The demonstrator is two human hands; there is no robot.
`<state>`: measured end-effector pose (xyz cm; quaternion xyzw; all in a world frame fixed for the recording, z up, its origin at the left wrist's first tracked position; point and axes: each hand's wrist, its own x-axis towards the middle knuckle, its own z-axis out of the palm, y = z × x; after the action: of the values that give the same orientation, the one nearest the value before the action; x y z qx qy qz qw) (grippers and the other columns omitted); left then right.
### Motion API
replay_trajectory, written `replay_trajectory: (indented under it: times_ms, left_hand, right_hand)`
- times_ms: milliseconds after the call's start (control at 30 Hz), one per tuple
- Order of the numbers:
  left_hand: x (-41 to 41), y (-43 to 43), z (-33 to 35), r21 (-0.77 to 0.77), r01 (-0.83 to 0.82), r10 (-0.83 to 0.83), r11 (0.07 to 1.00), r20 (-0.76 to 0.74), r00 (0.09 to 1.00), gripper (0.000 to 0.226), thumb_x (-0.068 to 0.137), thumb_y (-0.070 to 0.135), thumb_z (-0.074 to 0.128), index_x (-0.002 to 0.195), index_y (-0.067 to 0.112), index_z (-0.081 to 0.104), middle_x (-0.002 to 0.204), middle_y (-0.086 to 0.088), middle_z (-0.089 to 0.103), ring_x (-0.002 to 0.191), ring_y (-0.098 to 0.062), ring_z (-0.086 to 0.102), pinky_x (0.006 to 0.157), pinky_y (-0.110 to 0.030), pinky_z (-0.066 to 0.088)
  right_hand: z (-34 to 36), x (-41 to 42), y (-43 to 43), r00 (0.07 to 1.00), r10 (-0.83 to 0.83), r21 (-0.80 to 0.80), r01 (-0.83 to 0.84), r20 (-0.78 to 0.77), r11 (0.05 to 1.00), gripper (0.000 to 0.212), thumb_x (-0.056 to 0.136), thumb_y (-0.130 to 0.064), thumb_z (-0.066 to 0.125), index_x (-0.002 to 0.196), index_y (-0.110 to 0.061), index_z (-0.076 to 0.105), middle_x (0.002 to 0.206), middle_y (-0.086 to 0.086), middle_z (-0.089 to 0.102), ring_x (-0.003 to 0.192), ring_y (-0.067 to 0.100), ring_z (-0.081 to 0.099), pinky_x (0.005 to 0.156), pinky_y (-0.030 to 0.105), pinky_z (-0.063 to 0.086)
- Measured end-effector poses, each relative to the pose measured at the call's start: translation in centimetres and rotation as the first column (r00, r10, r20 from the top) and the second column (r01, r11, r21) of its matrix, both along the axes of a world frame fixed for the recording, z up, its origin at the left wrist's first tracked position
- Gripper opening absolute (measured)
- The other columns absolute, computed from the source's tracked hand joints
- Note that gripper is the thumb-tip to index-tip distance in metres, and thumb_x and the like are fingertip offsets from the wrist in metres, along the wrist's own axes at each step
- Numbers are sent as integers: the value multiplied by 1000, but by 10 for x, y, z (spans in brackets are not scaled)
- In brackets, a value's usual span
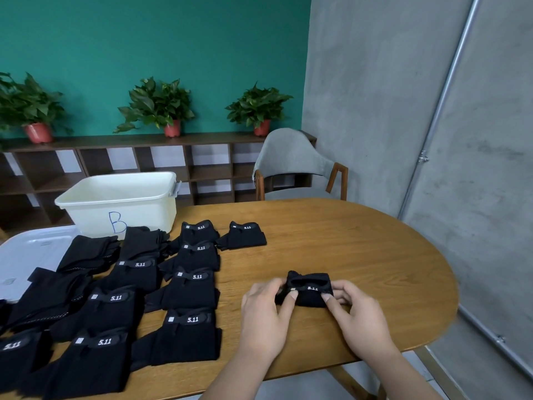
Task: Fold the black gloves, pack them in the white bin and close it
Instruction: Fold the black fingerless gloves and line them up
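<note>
Black glove (310, 297) on open tabletop (360, 255) near edge

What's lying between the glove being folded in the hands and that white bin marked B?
Head view: a strip of bare table, then folded black gloves labelled 5.11, before the white bin.

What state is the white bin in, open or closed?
Open: the white bin has nothing on its rim; what looks like its lid lies flat beside it.
</note>
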<state>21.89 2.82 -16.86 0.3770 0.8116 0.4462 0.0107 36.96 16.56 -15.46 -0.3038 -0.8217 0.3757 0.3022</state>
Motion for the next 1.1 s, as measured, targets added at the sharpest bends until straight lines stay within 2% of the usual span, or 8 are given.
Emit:
replay_trajectory:
  times_ms: [233, 367, 533, 667, 767, 900, 1000, 1100]
  left_hand:
    - [-6, 3, -11, 17, -10, 10, 1000, 40, 999, 28, 96, 69, 50, 106, 48, 65, 80, 13, 59, 90, -17, 56, 76, -30, 42]
    - [-7, 7, -13, -26, -26, 27, 999, 39, 999, 35, 94, 72, 44, 106, 47, 65, 75, 11, 62, 82, -13, 59, 89, -34, 49]
    - [0, 9, -1, -54, -105, 103, 993, -32, 994, 30, 100, 52, 61, 125, 47, 46, 98, 17, 57, 92, -2, 55, 101, -31, 41]
    - [1, 10, -4, -70, -87, 75, 994, -163, 984, 24, 101, 41, 64, 118, 47, 49, 108, 19, 42, 101, -4, 49, 93, -32, 39]
    - [1, 10, -7, -91, -94, 73, 991, -213, 974, 18, 106, 49, 53, 121, 51, 62, 106, 21, 46, 102, -6, 44, 89, -33, 36]
    - [0, 14, -13, -147, -164, 113, 975, -306, 945, 23, 105, 52, 53, 117, 48, 73, 105, 18, 52, 100, -11, 43, 83, -34, 36]
    - [-2, 17, -19, -170, -171, 104, 971, -345, 933, 22, 104, 50, 56, 117, 46, 74, 106, 14, 53, 101, -14, 44, 82, -34, 37]
    - [-3, 16, -21, -112, -177, 126, 978, -364, 923, 21, 104, 48, 58, 115, 45, 76, 111, 13, 57, 104, -16, 49, 86, -37, 42]
  right_hand:
    - [1, -1, 0, 998, 12, -182, -22, -57, 983, 18, 92, -23, 80, 108, -29, 73, 75, -6, 76, 74, 9, 73, 81, 34, 58]
    - [3, -2, -2, 1000, 3, -98, -2, 9, 995, 34, 89, -29, 83, 116, -40, 66, 72, -11, 74, 67, 5, 68, 74, 24, 53]
    - [-9, -8, 6, 994, -54, 83, 45, 100, 995, 49, 84, -35, 84, 128, -39, 61, 73, -11, 64, 75, 4, 62, 73, 24, 50]
    - [-16, -12, 4, 977, -11, 375, -72, 214, 924, 65, 99, -35, 65, 154, -52, 36, 129, -23, 48, 121, 2, 44, 101, 30, 45]
    - [-19, -17, 3, 880, 21, 423, -248, 474, 871, 55, 111, -48, 27, 163, -52, 8, 172, -15, 11, 158, 14, 6, 125, 39, 20]
    - [-16, -24, 1, 773, -21, 372, -281, 634, 885, 57, 110, -55, 9, 164, -45, -6, 175, -5, -11, 159, 21, -20, 130, 44, -6]
    - [-15, -23, 2, 773, -18, 357, -272, 634, 894, 57, 109, -57, 10, 163, -48, -6, 174, -6, -16, 158, 19, -23, 129, 43, -6]
    - [-12, -17, 2, 873, 65, 254, -211, 484, 944, 55, 108, -62, 15, 159, -59, -4, 173, -18, -13, 158, 8, -19, 130, 42, 3]
